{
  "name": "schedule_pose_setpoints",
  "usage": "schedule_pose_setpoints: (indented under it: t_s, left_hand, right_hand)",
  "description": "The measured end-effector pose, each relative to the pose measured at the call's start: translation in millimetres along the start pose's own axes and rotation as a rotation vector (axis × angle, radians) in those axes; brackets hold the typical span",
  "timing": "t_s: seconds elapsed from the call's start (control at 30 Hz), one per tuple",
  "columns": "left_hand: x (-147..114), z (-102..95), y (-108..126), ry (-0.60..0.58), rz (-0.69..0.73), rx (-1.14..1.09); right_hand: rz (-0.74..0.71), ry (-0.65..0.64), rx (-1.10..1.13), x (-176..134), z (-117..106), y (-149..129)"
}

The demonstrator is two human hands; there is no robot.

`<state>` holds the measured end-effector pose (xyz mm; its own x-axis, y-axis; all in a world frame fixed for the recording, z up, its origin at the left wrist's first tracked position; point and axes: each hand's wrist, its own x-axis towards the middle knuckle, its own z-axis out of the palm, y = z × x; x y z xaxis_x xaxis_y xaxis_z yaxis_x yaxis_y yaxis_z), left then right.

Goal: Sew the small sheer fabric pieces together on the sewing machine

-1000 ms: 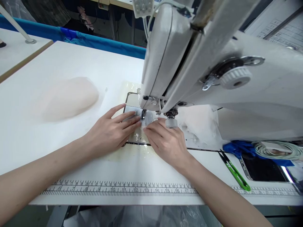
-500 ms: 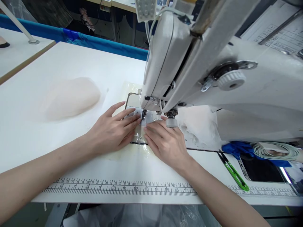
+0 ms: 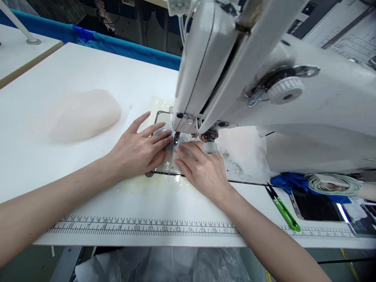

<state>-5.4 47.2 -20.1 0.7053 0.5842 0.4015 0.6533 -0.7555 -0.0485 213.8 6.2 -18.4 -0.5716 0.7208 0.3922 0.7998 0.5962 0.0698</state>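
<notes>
My left hand lies palm down beside the presser foot of a white sewing machine, its fingers spread and stretched out. On the other side of the foot, my right hand rests low over the metal needle plate, fingers extended and lying close together. Both sets of fingertips nearly meet in front of the foot. Any thin sheer cloth beneath them is too faint to make out. Pale, see-through fabric lies bunched under the machine arm, right of my right hand.
A pale sheer cup-shaped piece lies on the white table at left. Green-handled snips, a phone, blue cloth and a coiled cord sit at right. A printed ruler runs along the front edge.
The whole view has shifted slightly, with the scene a little higher and further left. Both hands stay by the presser foot; the left hand's fingers look slightly more spread.
</notes>
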Motion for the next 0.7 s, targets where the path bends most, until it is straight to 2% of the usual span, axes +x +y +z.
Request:
schedule_pose_setpoints:
  t_s: [0.13, 0.33, 0.43, 0.6, 0.7]
  left_hand:
    - [0.3, 0.6, 0.8, -0.026, -0.028, -0.003]
    - [2.0, -9.7, 9.9, -0.099, -0.162, -0.052]
    - [1.9, -8.0, 7.8, -0.077, -0.15, -0.033]
    - [-2.7, -2.1, 0.6, 0.008, -0.048, 0.018]
    - [-5.8, -3.2, 2.4, 0.065, -0.022, -0.031]
  right_hand:
    - [0.005, -0.025, -0.005, 1.5, 0.7, 1.1]
    - [-0.007, 0.013, 0.008, 0.0, 0.6, 4.5]
    - [0.011, 0.014, 0.024, -0.7, 0.0, 5.3]
    - [0.06, -0.03, 0.087, -1.1, -0.7, 3.5]
    - [0.163, -0.051, 0.302, -0.2, -5.9, 1.6]
